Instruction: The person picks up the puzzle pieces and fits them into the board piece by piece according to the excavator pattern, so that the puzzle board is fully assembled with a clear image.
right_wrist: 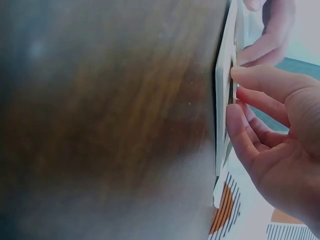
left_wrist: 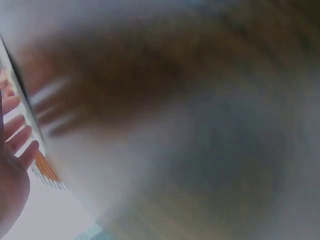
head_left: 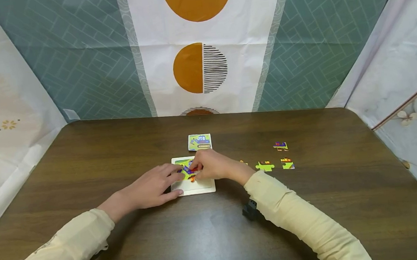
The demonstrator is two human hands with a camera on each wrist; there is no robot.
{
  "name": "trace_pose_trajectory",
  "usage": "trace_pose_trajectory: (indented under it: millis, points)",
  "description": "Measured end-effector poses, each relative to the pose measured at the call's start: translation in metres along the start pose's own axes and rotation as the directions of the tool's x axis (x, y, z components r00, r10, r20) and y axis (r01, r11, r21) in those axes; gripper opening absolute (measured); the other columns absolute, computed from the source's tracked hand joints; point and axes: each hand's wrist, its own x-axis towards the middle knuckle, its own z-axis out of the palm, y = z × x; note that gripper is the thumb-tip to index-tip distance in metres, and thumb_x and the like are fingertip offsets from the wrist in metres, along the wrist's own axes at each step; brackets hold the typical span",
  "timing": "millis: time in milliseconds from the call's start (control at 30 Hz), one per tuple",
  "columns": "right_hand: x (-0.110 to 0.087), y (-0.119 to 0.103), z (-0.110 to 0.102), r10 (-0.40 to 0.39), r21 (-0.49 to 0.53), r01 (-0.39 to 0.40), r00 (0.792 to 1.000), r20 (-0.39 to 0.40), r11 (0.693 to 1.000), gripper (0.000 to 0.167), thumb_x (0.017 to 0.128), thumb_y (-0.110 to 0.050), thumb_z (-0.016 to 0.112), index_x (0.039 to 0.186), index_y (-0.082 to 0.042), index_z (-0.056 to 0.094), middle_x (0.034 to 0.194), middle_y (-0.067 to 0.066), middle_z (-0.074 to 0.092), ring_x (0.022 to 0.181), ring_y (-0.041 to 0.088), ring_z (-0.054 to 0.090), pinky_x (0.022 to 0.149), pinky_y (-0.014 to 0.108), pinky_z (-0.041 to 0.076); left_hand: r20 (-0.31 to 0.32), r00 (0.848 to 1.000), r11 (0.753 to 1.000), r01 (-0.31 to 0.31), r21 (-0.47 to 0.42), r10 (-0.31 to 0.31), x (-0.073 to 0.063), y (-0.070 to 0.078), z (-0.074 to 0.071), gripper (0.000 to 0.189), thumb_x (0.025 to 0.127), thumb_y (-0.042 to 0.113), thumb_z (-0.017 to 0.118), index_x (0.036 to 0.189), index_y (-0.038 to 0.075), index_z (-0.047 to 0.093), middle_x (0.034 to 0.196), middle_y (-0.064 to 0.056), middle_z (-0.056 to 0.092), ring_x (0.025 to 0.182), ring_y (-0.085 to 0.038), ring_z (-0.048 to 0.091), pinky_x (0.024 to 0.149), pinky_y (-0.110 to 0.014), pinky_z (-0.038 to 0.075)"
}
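Observation:
A white puzzle tray lies on the table with joined green and purple puzzle pieces in its upper part. My left hand reaches over the tray's left side, fingers extended onto the pieces and thumb at the lower left edge. From the right, my right hand pinches a puzzle piece with red and purple on it, low over the tray; its fingers cover much of the piece. In the right wrist view, the thumb and fingertips are right at the tray's surface.
Behind the tray lies a picture card showing a blue digger. Loose puzzle pieces lie to the right: a purple one, a green and orange one and a green one. Another shows partly behind the right wrist.

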Motion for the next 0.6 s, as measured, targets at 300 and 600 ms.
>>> trace_pose_trajectory:
  millis: [300,600]
  points:
    - [-0.0010,0.0018,0.0018,0.031,-0.007,-0.032,0.999,-0.026,0.999,0.026,0.079,-0.003,0.073,0.105,-0.003,0.075,0.089,0.006,0.063,0.080,0.014,0.057,0.066,0.019,0.046,0.107,0.994,1.000,0.021,-0.023,-0.019,-0.0009,0.0032,0.0048,0.063,0.099,0.043,0.049,0.148,0.004,0.038,0.154,-0.013,0.030,0.141,-0.028,0.029,0.112,-0.046,0.025]
    - [-0.0012,0.0017,0.0019,0.047,0.002,-0.047,0.999,-0.015,0.999,0.026,0.079,-0.004,0.074,0.105,-0.001,0.074,0.091,0.007,0.064,0.082,0.016,0.058,0.068,0.019,0.047,0.143,0.990,1.000,0.010,-0.018,-0.008,-0.0031,0.0026,0.0052,0.060,0.101,0.042,0.045,0.148,0.006,0.038,0.155,-0.011,0.029,0.142,-0.025,0.026,0.113,-0.044,0.024]
